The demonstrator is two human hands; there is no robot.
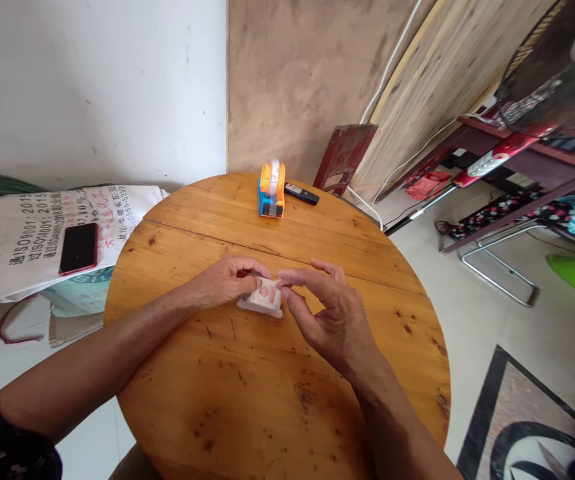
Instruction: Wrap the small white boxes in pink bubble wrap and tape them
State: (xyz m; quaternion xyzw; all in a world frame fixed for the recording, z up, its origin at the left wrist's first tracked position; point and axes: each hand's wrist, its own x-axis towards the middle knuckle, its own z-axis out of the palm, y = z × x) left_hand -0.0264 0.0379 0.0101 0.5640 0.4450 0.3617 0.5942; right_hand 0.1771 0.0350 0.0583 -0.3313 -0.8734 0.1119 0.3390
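Observation:
A small white packet with red print (266, 298), in clear wrapping, lies on the round wooden table (267, 400). My left hand (227, 281) holds its left end, with the thumb on top and the fingers behind it. Just right of the packet is my right hand (324, 307), its thumb and fingers apart and curved, the fingertips close to the packet's right corner. Nothing shows between those fingers.
An orange and blue tape dispenser (272, 189) stands at the table's far edge beside a black remote (302, 194). Left of the table, a phone (78, 249) rests on printed white sacks (17, 233). A wooden chair back (344, 157) and a fan (557, 73) are beyond.

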